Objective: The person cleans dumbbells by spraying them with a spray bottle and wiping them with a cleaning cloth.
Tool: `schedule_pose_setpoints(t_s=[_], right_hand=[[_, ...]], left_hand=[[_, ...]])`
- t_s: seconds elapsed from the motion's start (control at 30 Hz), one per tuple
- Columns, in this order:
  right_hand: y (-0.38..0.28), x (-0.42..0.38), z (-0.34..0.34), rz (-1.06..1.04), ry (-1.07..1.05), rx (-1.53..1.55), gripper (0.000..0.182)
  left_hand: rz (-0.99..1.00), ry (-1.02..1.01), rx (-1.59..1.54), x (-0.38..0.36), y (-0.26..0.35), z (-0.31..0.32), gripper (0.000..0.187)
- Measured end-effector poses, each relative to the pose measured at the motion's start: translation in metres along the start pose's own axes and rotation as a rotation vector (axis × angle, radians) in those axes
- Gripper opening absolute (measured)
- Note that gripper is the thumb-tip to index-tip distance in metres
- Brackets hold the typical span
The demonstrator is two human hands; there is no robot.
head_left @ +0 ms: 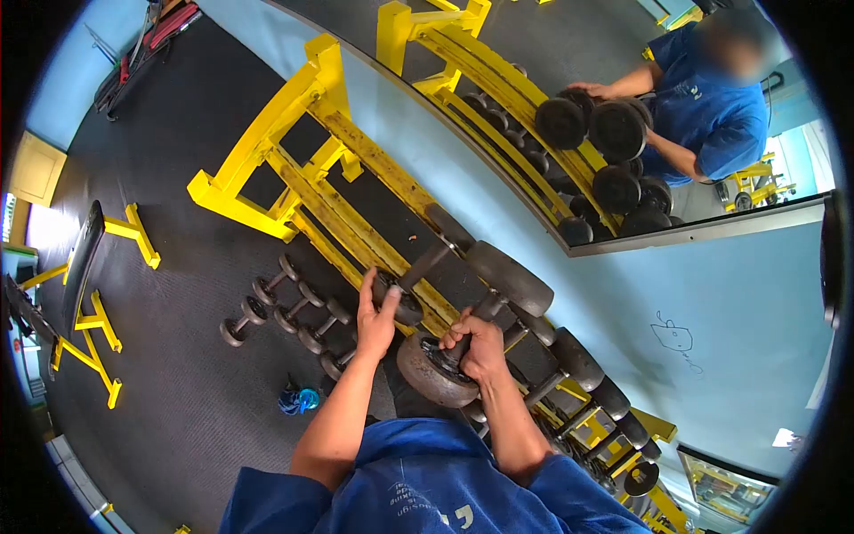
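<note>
Two large dark dumbbells are side by side on the yellow rack. My right hand is closed around the handle of the nearer large dumbbell, whose other head rests toward the wall. My left hand has its fingers apart and touches the near head of the farther dumbbell, its thumb on the face of that head. The fingers do not wrap its handle. More dumbbells lie on the rack to the right of my right hand.
Smaller dumbbells lie on the dark floor left of the rack, with a blue bottle near them. A black and yellow bench stands at the left. A mirror hangs on the blue wall.
</note>
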State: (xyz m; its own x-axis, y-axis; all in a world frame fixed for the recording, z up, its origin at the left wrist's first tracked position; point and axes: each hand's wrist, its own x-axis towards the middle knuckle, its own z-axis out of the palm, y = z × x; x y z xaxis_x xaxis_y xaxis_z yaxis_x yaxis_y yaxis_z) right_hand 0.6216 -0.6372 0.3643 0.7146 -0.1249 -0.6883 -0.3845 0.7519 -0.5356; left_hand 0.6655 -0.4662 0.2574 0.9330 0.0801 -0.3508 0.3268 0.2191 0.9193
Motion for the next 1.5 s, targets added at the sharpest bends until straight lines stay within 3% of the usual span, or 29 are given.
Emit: schedule_pose_setpoints(t_s=[0.07,0.17,0.4,0.47,0.73,1.3,1.5], right_hand=[[0.005,0.006,-0.005,0.020,0.028,-0.013,0.010],[0.014,0.019,-0.011,0.007,0.034,0.039,0.009],[0.020,0.042,-0.021,-0.030,0.041,0.084,0.010],[0.021,0.049,-0.019,-0.044,0.040,0.073,0.010],[0.032,0.072,-0.019,-0.064,0.057,0.018,0.013],[0.063,0.109,-0.030,-0.073,0.187,-0.016,0.012],[0.064,0.111,-0.039,-0.069,0.141,-0.094,0.008]], left_hand=[[0.095,-0.002,0.290,0.003,0.006,-0.001,0.061],[-0.077,-0.043,0.158,0.010,0.026,-0.002,0.063],[-0.048,-0.019,0.215,0.022,0.019,-0.004,0.063],[-0.255,0.006,0.148,0.023,0.046,0.001,0.063],[-0.446,0.021,0.060,0.060,0.062,-0.016,0.062],[-0.544,-0.014,-0.008,0.096,0.051,-0.039,0.063],[-0.482,-0.002,0.078,0.088,0.060,-0.032,0.069]])
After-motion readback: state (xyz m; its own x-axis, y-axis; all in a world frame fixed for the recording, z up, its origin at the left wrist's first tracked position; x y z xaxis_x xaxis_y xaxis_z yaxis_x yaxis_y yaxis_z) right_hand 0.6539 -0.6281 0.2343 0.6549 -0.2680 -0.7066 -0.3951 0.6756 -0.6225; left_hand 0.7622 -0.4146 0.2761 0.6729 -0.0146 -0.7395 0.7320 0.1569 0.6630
